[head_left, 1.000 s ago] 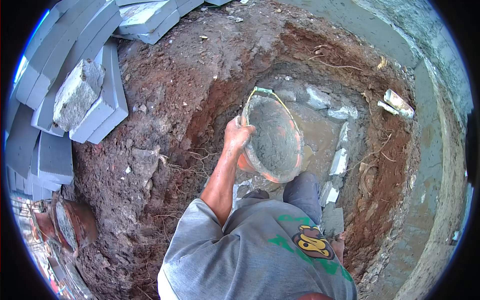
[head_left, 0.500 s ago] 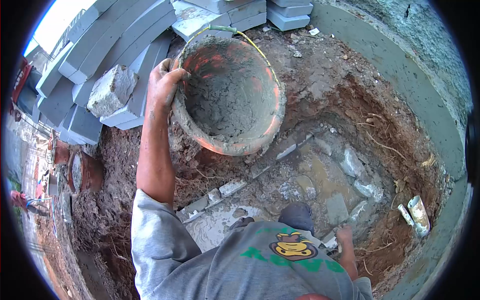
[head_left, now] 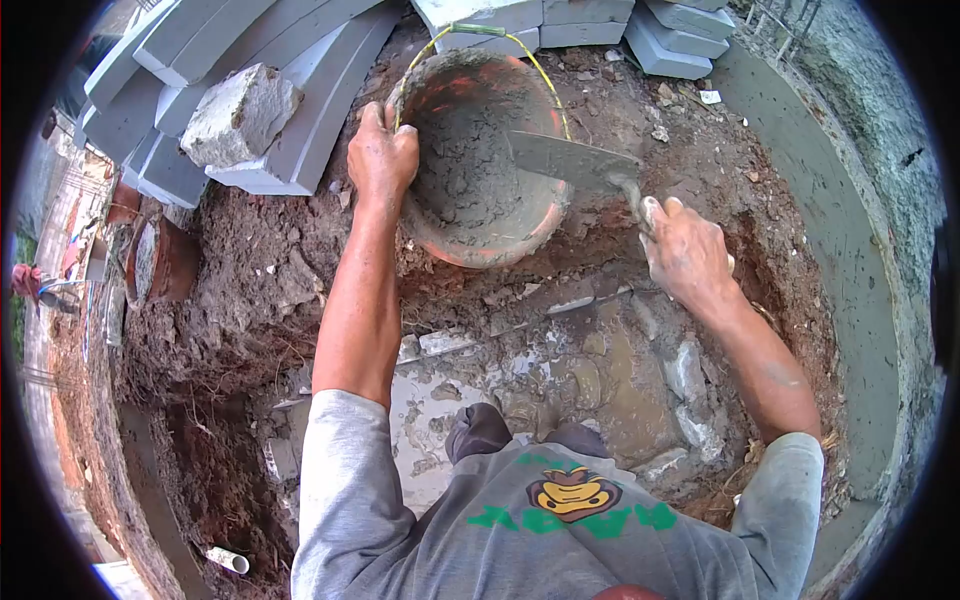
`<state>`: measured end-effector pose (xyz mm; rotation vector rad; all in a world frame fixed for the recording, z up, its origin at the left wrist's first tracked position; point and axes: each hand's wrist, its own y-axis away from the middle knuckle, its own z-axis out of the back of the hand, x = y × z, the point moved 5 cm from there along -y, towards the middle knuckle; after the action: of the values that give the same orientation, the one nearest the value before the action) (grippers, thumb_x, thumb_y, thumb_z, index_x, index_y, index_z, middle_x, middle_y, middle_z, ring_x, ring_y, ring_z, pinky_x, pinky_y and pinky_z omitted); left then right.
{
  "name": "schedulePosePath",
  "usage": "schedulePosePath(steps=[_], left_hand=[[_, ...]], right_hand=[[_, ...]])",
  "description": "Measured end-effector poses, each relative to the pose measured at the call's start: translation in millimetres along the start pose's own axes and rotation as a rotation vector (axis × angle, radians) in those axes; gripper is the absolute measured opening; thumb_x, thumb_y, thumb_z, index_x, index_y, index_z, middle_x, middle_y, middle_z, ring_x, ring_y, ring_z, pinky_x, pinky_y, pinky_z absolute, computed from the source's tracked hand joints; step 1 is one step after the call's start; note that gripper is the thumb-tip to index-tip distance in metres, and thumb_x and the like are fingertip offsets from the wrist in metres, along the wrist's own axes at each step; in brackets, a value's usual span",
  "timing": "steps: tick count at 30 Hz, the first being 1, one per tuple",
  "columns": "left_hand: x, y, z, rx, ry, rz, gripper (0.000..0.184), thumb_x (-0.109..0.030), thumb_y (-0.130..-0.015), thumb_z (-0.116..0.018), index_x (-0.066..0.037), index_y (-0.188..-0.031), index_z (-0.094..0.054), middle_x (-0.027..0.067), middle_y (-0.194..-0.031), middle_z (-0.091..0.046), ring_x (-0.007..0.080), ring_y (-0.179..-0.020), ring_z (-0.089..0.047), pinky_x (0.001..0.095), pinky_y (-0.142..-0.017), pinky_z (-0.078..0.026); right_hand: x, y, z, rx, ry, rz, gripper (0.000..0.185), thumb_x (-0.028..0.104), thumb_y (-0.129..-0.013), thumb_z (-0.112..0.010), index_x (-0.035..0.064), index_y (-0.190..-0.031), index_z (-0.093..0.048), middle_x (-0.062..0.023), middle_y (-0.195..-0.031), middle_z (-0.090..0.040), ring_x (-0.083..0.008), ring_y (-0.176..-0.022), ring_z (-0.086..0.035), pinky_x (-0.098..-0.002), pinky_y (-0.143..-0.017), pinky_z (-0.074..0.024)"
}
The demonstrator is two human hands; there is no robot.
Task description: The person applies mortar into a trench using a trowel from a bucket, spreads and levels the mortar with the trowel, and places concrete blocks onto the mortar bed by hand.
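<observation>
My left hand point(head_left: 383, 152) is closed around the left rim of an orange bucket point(head_left: 492, 254), which tilts toward me on the soil bank. Wet grey mortar point(head_left: 455, 170) coats its inside and lies at the bottom. A yellow wire handle with a green grip point(head_left: 478, 30) stands up over the far rim. In my right hand point(head_left: 688, 248) is the handle of a trowel point(head_left: 578, 162). Its mortar-smeared blade points left and reaches over the bucket's right rim, hiding part of it.
Grey blocks point(head_left: 330, 90) are stacked at the upper left, with a rough broken chunk point(head_left: 240, 115) on them. Muddy water point(head_left: 610, 390) covers the trench floor around my feet. A plastered wall point(head_left: 830, 230) curves along the right. Another bucket point(head_left: 165, 262) sits left; a pipe point(head_left: 228, 559) sticks out lower left.
My right hand has risen from low beside my body to the bucket's right side, bringing the trowel into view. My left hand stays on the rim. The whole view has shifted.
</observation>
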<state>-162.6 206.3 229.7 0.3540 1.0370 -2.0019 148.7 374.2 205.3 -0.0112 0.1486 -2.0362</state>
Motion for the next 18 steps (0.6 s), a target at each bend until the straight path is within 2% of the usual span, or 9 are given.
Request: schedulePosePath(steps=[2,4,6,9,10,13,14,17,18], left_hand=[[-16.0,10.9,-3.9,0.02,-0.026,-0.026,0.026,-0.018,-0.075,-0.061,-0.005,-0.096,-0.053,0.0228,-0.087,-0.065,0.0432,-0.085,-0.062,0.0508,-0.074,-0.046],[-33.1,24.2,-7.2,0.08,-0.001,-0.031,0.026,-0.013,-0.074,-0.062,-0.005,-0.097,-0.053,0.0214,-0.089,-0.066,0.0427,-0.086,-0.063,0.0506,-0.074,-0.047],[-37.8,30.2,-11.8,0.14,0.078,-0.048,0.025,-0.016,-0.075,-0.06,-0.003,-0.094,-0.05,0.0234,-0.088,-0.064,0.0442,-0.09,-0.061,0.0474,-0.076,-0.046],[-26.9,29.0,-14.7,0.092,0.242,-0.142,0.022,-0.016,-0.075,-0.06,-0.003,-0.088,-0.048,0.0217,-0.08,-0.062,0.0408,-0.078,-0.061,0.0416,-0.073,-0.047],[-15.2,24.1,-11.1,0.161,0.272,-0.055,0.021,-0.015,-0.074,-0.06,-0.002,-0.083,-0.046,0.0191,-0.074,-0.058,0.0308,-0.067,-0.055,0.0352,-0.069,-0.046],[-7.8,20.0,-9.7,0.084,0.407,-0.082,0.02,-0.014,-0.074,-0.06,-0.002,-0.081,-0.045,0.0169,-0.071,-0.054,0.0231,-0.063,-0.048,0.0322,-0.066,-0.044],[-8.4,17.2,-8.9,0.158,0.389,-0.034,0.019,-0.01,-0.075,-0.059,-0.003,-0.09,-0.049,0.0238,-0.094,-0.066,0.0408,-0.088,-0.064,0.044,-0.074,-0.049],[2.3,10.2,-14.3,0.123,0.483,-0.069,0.018,-0.01,-0.074,-0.059,-0.002,-0.088,-0.049,0.0234,-0.089,-0.066,0.0403,-0.085,-0.065,0.042,-0.074,-0.049],[5.8,13.5,-17.9,0.137,0.557,-0.034,0.018,-0.01,-0.073,-0.059,-0.002,-0.084,-0.047,0.0205,-0.081,-0.064,0.0339,-0.074,-0.066,0.0391,-0.07,-0.049]], right_hand=[[29.3,-56.0,6.2,-0.129,0.256,0.105,0.027,0.007,-0.084,-0.057,0.0036,-0.11,-0.053,-0.0139,-0.094,-0.057,-0.0261,-0.085,-0.065,-0.0354,-0.064,-0.0572],[46.4,-113.8,4.2,-0.158,0.453,0.111,0.03,0.011,-0.083,-0.061,0.0046,-0.111,-0.055,-0.0116,-0.091,-0.063,-0.0248,-0.085,-0.067,-0.0338,-0.063,-0.0569],[54.7,-159.8,-0.3,0.002,0.456,0.049,0.023,0.012,-0.08,-0.064,0.0055,-0.102,-0.065,-0.0102,-0.088,-0.069,-0.0239,-0.084,-0.069,-0.0344,-0.065,-0.0571],[68.1,-168.9,-32.0,0.236,0.449,0.205,0.016,0.012,-0.077,-0.068,0.0078,-0.092,-0.072,-0.0093,-0.089,-0.071,-0.0231,-0.084,-0.07,-0.036,-0.067,-0.0574],[73.9,-164.4,-37.3,0.218,0.362,0.185,0.018,0.015,-0.075,-0.07,0.0063,-0.09,-0.073,-0.0107,-0.093,-0.071,-0.0248,-0.085,-0.069,-0.0377,-0.07,-0.0569],[76.6,-149.4,-45.0,0.335,0.212,0.222,0.021,0.016,-0.074,-0.068,0.003,-0.089,-0.072,-0.0148,-0.092,-0.07,-0.0303,-0.084,-0.069,-0.039,-0.073,-0.0561],[77.8,-146.0,-46.4,0.351,0.194,0.196,0.022,0.015,-0.073,-0.066,0.0019,-0.09,-0.071,-0.0162,-0.091,-0.07,-0.0315,-0.085,-0.068,-0.0396,-0.074,-0.0555],[92.0,-123.6,-55.5,0.481,0.136,0.131,0.025,0.012,-0.071,-0.063,-0.001,-0.091,-0.069,-0.02,-0.089,-0.068,-0.0346,-0.087,-0.067,-0.0413,-0.077,-0.0541],[97.9,-118.2,-50.2,0.553,0.111,0.112,0.026,0.011,-0.07,-0.062,-0.0017,-0.092,-0.069,-0.021,-0.089,-0.068,-0.0352,-0.087,-0.067,-0.0419,-0.077,-0.0537]])
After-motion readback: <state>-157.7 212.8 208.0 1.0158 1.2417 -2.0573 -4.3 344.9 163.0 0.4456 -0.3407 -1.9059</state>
